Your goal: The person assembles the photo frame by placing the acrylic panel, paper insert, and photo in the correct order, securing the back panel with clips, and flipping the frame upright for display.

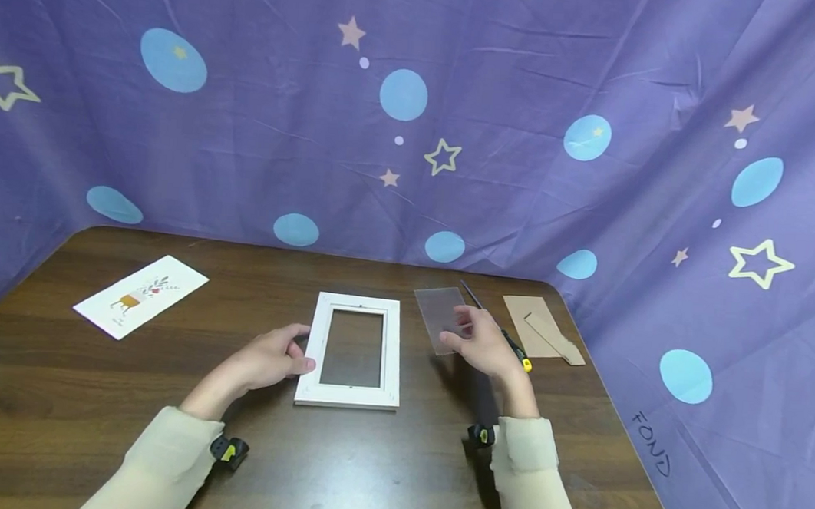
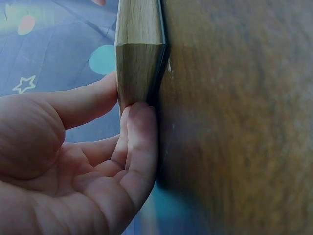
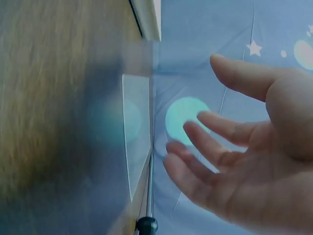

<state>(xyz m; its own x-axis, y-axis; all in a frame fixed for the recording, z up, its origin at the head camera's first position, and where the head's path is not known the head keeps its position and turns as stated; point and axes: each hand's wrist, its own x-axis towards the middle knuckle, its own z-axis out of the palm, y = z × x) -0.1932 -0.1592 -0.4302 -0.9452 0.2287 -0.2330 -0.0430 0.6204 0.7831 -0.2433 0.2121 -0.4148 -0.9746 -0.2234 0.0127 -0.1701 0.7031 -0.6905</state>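
A white picture frame [image 1: 392, 346] lies on the table in front of me, its opening showing the wood below. My left hand [image 1: 270, 359] grips its left side; in the left wrist view the thumb is on the front edge and the curled fingers meet the wooden side [image 2: 134, 68]. Over the clear plastic sheet [image 1: 432, 313] hovers my right hand [image 1: 486, 342], fingers spread and slightly bent, holding nothing. The right wrist view shows those fingertips apart from the sheet [image 3: 138, 117]. Just right of it lies a screwdriver [image 1: 516, 351] with a black and yellow handle, partly behind the hand.
A brown backing board [image 1: 520, 310] with a narrow brown strip [image 1: 550, 335] on it lies at the right table edge. A white card [image 1: 142, 298] with a printed picture is at the far left. Purple curtain [image 1: 513, 83] hangs behind the wooden table [image 1: 40, 404].
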